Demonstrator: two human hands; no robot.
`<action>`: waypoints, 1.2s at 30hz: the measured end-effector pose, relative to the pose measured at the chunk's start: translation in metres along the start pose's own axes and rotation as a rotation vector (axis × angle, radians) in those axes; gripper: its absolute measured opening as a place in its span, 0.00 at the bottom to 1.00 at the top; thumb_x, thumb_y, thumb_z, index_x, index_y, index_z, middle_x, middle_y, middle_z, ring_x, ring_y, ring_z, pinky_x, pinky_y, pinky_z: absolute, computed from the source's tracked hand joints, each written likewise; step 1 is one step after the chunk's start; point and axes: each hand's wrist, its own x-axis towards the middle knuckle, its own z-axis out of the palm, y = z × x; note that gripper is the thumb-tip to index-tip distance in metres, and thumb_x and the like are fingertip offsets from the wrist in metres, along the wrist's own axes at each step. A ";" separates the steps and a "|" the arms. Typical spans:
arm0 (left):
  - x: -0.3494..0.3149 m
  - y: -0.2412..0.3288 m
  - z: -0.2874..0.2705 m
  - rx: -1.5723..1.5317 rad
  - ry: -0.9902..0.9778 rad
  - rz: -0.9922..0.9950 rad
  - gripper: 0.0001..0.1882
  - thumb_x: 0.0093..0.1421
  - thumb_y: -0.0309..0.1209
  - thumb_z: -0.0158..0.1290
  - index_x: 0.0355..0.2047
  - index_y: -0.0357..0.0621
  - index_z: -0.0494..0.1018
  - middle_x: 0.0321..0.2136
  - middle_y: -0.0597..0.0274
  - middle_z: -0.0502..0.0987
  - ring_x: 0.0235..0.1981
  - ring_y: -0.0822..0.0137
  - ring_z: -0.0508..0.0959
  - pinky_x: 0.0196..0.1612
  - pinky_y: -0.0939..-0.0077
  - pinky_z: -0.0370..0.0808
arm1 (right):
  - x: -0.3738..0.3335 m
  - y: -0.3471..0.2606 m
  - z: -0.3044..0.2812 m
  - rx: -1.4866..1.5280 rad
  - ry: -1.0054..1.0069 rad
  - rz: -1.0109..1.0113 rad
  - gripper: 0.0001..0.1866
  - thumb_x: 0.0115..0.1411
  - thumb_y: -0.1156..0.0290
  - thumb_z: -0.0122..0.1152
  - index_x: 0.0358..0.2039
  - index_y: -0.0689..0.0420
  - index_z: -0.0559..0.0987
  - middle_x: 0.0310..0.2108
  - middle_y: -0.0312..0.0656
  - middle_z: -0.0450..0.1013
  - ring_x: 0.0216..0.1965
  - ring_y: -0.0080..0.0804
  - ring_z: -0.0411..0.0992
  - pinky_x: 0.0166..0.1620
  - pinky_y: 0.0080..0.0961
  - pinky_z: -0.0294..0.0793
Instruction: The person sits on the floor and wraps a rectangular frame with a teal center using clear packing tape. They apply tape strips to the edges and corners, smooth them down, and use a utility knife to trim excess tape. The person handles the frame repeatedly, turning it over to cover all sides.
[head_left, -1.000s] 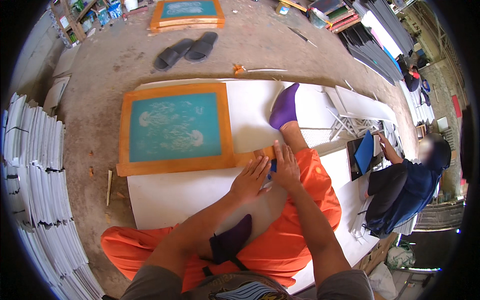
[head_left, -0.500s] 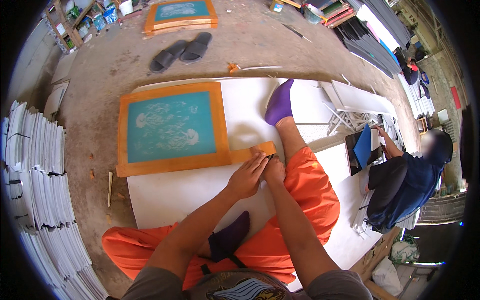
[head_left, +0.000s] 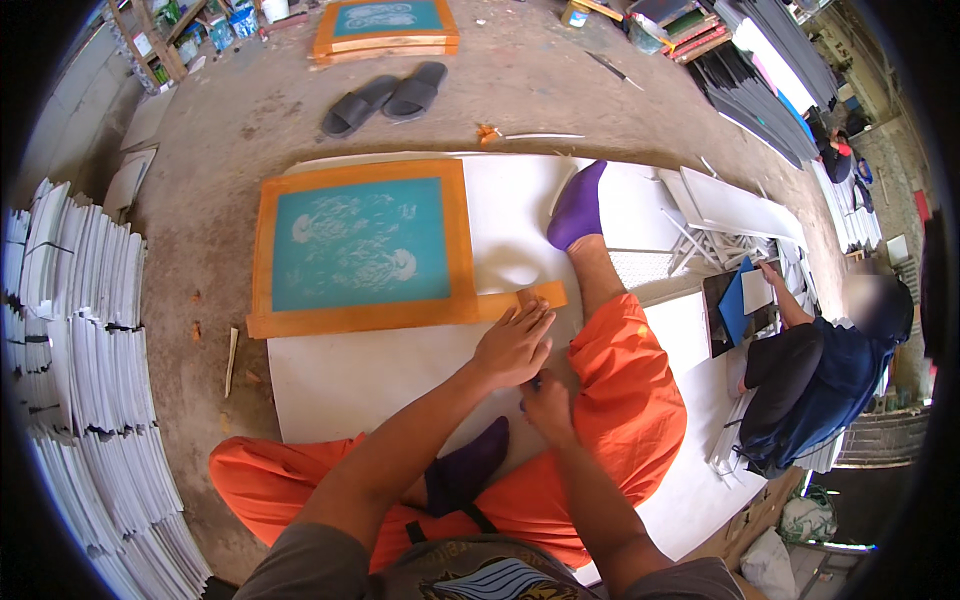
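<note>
Head view. The left hand (head_left: 512, 345) is flattened, palm down, its outstretched fingers resting at the lower edge of an orange-brown strip (head_left: 553, 293). The right hand (head_left: 548, 408), just below it, is curled closed around a small dark-blue object (head_left: 536, 382), mostly hidden by the fingers; its kind cannot be told. The strip runs rightward from the lower right corner of an orange-brown frame (head_left: 460, 240), which lies flat to the left of the hands and surrounds a teal panel (head_left: 365, 290) with white markings. Frame and strip lie on a large white sheet (head_left: 340, 385). A purple-socked foot (head_left: 577, 215) rests beyond the strip, the leg in orange trousers (head_left: 630, 385). To the right, a seated co-worker (head_left: 795, 405) handles a blue panel (head_left: 734, 305). Farther out are black slippers (head_left: 348, 108), a second frame (head_left: 385, 47) and, at far left, bundled white stacks (head_left: 85, 330).
</note>
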 end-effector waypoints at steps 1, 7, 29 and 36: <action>0.003 0.005 0.000 0.007 -0.012 -0.034 0.32 0.73 0.47 0.38 0.66 0.32 0.63 0.68 0.38 0.62 0.70 0.46 0.61 0.71 0.50 0.56 | -0.005 -0.002 0.012 -0.191 -0.037 -0.084 0.20 0.60 0.59 0.61 0.39 0.68 0.80 0.25 0.57 0.78 0.27 0.56 0.80 0.32 0.47 0.80; 0.018 0.024 0.004 0.195 -0.074 -0.127 0.43 0.72 0.59 0.36 0.63 0.25 0.64 0.67 0.34 0.61 0.70 0.43 0.61 0.69 0.50 0.59 | -0.009 -0.041 0.036 -0.402 0.001 -0.425 0.26 0.65 0.59 0.56 0.58 0.61 0.72 0.54 0.58 0.74 0.54 0.53 0.73 0.55 0.49 0.72; 0.026 0.055 -0.020 0.205 -0.270 -0.325 0.59 0.60 0.76 0.38 0.68 0.29 0.60 0.72 0.43 0.54 0.72 0.48 0.59 0.71 0.38 0.54 | 0.049 -0.046 0.053 -0.794 0.146 -0.553 0.28 0.67 0.58 0.54 0.63 0.58 0.69 0.64 0.56 0.65 0.65 0.52 0.63 0.65 0.48 0.63; 0.027 0.059 -0.027 0.203 -0.290 -0.324 0.60 0.60 0.76 0.36 0.67 0.26 0.60 0.72 0.42 0.55 0.74 0.51 0.54 0.71 0.34 0.51 | 0.050 -0.048 0.052 -0.830 0.135 -0.540 0.28 0.67 0.57 0.54 0.63 0.58 0.69 0.64 0.56 0.65 0.66 0.52 0.63 0.65 0.48 0.63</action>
